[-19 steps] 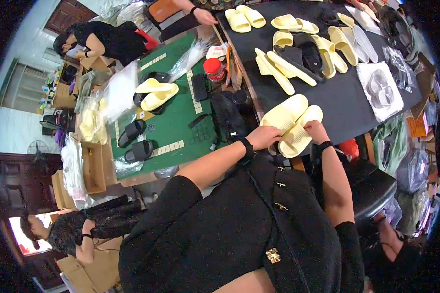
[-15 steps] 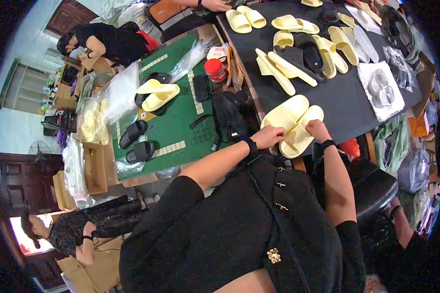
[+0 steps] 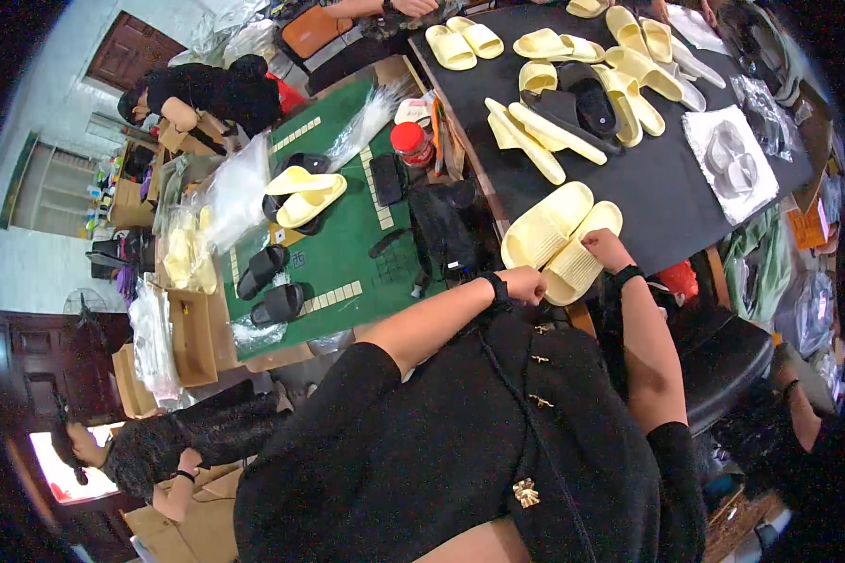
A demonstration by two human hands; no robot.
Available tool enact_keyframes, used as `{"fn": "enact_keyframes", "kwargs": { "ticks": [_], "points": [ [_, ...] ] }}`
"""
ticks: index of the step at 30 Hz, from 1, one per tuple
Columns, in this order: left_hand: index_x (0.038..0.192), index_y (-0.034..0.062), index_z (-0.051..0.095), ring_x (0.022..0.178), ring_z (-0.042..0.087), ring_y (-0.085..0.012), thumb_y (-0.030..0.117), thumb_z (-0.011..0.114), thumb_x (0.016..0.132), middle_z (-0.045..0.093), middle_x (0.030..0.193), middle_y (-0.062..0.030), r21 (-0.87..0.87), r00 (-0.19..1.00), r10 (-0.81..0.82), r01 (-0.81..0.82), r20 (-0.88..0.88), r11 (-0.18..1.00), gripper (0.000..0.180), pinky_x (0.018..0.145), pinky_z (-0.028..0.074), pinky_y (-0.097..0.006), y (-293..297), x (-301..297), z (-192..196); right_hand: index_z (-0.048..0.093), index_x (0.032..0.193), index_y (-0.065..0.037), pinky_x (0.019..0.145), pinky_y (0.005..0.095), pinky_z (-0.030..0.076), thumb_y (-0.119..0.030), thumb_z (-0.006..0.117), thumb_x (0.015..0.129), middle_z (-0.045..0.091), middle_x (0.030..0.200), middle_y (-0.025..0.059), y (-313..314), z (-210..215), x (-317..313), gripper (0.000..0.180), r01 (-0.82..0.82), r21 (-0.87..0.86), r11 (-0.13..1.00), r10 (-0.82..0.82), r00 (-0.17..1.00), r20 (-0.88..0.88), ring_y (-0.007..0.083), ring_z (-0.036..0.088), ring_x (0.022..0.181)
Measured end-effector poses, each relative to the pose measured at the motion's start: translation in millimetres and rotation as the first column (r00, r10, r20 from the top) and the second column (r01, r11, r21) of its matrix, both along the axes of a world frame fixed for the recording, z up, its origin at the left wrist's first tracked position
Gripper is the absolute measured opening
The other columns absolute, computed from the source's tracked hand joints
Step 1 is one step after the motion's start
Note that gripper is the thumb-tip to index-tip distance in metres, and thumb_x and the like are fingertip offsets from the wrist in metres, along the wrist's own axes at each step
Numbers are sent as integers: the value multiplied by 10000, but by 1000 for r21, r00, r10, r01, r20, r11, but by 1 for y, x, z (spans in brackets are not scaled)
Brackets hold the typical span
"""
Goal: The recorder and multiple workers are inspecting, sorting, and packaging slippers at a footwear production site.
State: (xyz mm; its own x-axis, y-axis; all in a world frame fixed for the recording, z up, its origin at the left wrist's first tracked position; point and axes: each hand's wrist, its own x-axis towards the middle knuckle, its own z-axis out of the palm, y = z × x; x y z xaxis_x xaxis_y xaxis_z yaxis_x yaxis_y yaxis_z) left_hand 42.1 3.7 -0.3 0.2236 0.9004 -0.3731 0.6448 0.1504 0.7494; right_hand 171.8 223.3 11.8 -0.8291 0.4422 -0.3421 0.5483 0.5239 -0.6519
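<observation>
A pair of pale yellow slippers lies at the near edge of the black table: the left slipper [image 3: 543,223] and the right slipper [image 3: 573,274], side by side, with ribbed straps. My right hand [image 3: 608,251] has its fingers curled closed at the right slipper's outer edge, by the strap. My left hand [image 3: 524,284] is closed close to the near end of the pair, its fingers bent in; what it holds, if anything, is hidden. Just beyond lie a yellow slipper on its side [image 3: 561,133] and a black slipper [image 3: 593,103].
Several more yellow slippers [image 3: 453,47] and grey slippers on a white sheet [image 3: 730,161] cover parts of the black table [image 3: 648,192]. Left stands a green table [image 3: 352,258] with slippers, plastic bags and a red-lidded jar [image 3: 411,143]. A black chair [image 3: 718,361] is at right; other people work around.
My left hand has drawn back from the right slipper's strap toward my body. The thin tan strip seen there before no longer shows. My right hand stays at the slipper's edge.
</observation>
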Motion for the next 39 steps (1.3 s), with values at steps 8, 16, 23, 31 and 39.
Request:
{"fn": "enact_keyframes", "kwargs": {
  "ticks": [8, 16, 23, 31, 39],
  "points": [
    [881, -5, 619, 767, 661, -182, 158, 637, 844, 665, 817, -103, -446, 839, 293, -67, 459, 892, 168, 595, 542, -298, 1, 5, -1, 676, 845, 15, 587, 287, 461, -141, 643, 781, 653, 682, 87, -7, -8, -5, 172, 132, -185, 974, -152, 983, -103, 129, 583, 626],
    [911, -32, 589, 779, 653, -196, 101, 585, 883, 663, 926, -157, -578, 551, 425, 131, 718, 806, 136, 645, 548, -307, 9, 12, -25, 685, 825, 17, 553, 304, 453, -163, 648, 762, 646, 651, 93, -6, -11, -1, 195, 155, -202, 967, -175, 981, -86, 134, 564, 580],
    [896, -12, 606, 697, 630, -161, 112, 576, 890, 674, 887, -143, -537, 548, 409, 89, 730, 839, 128, 593, 491, -254, -9, 14, -4, 682, 822, 32, 544, 309, 450, -176, 619, 765, 642, 645, 110, -15, -5, 4, 225, 103, -194, 976, -116, 992, -56, 139, 555, 565],
    [906, 7, 624, 750, 651, -145, 205, 603, 883, 686, 826, -77, -445, 581, 483, -219, 655, 868, 201, 656, 506, -263, -4, -18, 9, 678, 853, 8, 557, 301, 467, -114, 620, 770, 650, 675, 120, -11, 4, -7, 159, 140, -280, 950, -187, 971, -148, 162, 587, 572],
    [942, 40, 610, 747, 627, -128, 217, 594, 892, 658, 834, -28, -282, 658, 463, -369, 593, 886, 185, 660, 485, -263, 12, -25, 54, 632, 1022, -17, 716, 293, 490, -136, 422, 906, 642, 889, 42, -73, 40, -1, 267, 153, -495, 855, -269, 947, -173, 160, 607, 807]
  ]
}}
